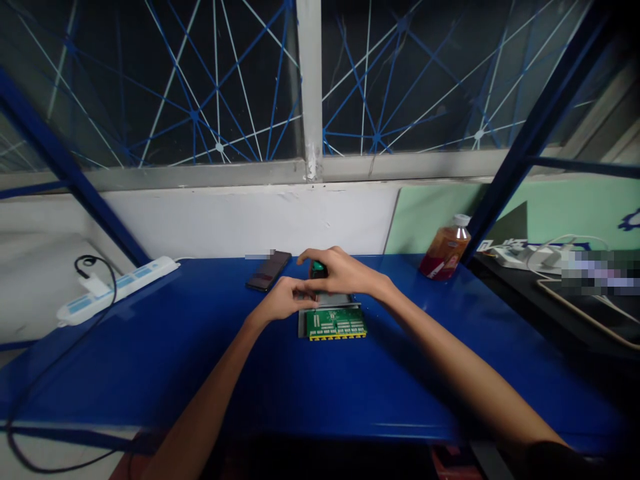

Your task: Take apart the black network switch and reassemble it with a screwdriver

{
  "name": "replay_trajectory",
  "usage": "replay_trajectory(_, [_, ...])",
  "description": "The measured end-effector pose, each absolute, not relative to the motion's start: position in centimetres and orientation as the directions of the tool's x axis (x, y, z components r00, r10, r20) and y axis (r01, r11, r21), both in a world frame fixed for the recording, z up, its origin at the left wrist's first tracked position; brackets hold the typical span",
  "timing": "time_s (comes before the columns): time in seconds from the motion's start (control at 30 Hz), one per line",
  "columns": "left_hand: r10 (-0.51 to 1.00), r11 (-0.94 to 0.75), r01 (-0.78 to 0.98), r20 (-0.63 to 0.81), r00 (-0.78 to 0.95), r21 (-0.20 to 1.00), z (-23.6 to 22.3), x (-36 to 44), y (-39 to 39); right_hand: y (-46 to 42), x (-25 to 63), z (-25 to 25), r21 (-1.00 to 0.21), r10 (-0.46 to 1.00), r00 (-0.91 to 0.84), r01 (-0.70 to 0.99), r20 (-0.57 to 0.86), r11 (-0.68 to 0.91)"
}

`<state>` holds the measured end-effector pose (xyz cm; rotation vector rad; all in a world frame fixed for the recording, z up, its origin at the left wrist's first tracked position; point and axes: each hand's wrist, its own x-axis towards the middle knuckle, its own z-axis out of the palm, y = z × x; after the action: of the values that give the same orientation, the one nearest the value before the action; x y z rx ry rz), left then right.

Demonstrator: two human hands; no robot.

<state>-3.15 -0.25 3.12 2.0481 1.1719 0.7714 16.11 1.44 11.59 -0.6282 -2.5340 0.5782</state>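
Observation:
On the blue table lies a green circuit board [336, 321] with a row of yellow connectors along its near edge. It sits in or on a grey metal housing [302, 324], and a grey panel [334, 298] shows just behind it. My right hand [343, 270] arches over the panel, its fingers curled around a small green and dark object [319, 268] that is mostly hidden. My left hand [286, 299] is at the housing's back left corner, thumb and fingers pinched together beneath the right fingers. What it pinches is too small to make out.
A black phone [269, 271] lies behind my left hand. A white power strip [120, 291] with a black cable stands at the left. At the back right, a drink bottle [446, 248] leans by the blue frame post [520, 143]. Chargers and white cables [545, 257] lie farther right.

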Motion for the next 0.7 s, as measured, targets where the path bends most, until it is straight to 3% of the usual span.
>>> replay_trajectory(0.17, [0.863, -0.388, 0.457, 0.141, 0.485, 0.801, 3.03, -3.29, -0.15, 1.44, 16.16, 11.56, -0.553, 0.506, -0.811, 0.288, 0.293, 0.782])
replay_trajectory(0.7, [0.904, -0.338, 0.478, 0.139, 0.404, 0.811, 3.03, -3.04, -0.2, 1.31, 16.15, 11.71, -0.461, 0.531, -0.789, 0.364, 0.309, 0.809])
